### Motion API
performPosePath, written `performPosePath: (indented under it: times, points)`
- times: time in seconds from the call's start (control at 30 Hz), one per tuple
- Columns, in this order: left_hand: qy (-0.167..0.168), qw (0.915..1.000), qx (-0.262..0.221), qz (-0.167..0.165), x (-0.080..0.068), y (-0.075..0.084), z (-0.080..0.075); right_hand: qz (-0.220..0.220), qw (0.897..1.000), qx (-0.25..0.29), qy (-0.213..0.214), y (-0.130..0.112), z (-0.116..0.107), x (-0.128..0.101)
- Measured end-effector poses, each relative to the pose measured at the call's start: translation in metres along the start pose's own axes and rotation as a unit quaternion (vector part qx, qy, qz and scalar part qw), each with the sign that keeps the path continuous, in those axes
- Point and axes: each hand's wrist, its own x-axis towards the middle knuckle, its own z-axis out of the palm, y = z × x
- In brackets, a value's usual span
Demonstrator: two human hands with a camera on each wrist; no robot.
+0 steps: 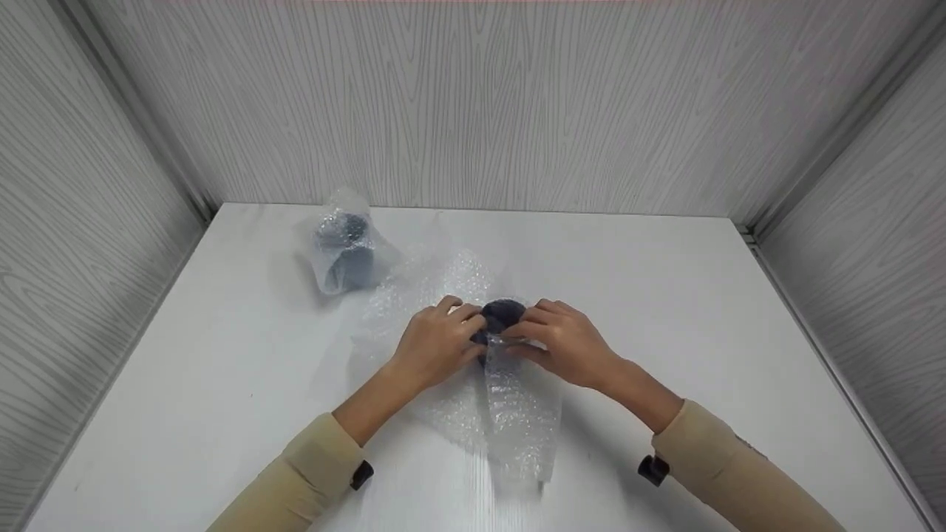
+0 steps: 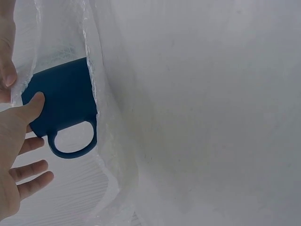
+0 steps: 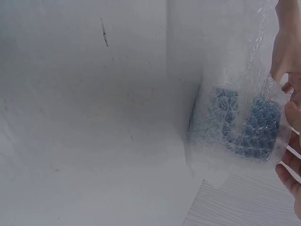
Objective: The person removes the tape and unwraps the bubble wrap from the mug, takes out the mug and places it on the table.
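A dark blue mug (image 1: 502, 315) sits on a sheet of bubble wrap (image 1: 517, 421) in the middle of the white table (image 1: 702, 295). My left hand (image 1: 436, 341) holds the mug from the left. In the left wrist view its thumb (image 2: 34, 107) presses the mug's side (image 2: 63, 101), and the other fingers (image 2: 30, 174) spread below the handle (image 2: 70, 149). My right hand (image 1: 565, 340) pinches a strip of the wrap against the mug from the right. In the right wrist view the mug (image 3: 247, 123) shows through the wrap (image 3: 221, 160), beside my right fingers (image 3: 284, 52).
A second dark mug, wrapped in bubble wrap (image 1: 344, 255), lies at the back left of the table. Grey wood-grain walls (image 1: 473, 103) close in the back and both sides. Bare table top lies to the right and at the front left.
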Motion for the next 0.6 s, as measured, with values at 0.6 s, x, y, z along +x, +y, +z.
performPosePath:
  times: [0.6]
  points:
    - [0.003, 1.0000, -0.001, -0.001, -0.0009, 0.0009, -0.0019, -0.008, 1.000, 0.006, 0.028, 0.0041, -0.0085, -0.0053]
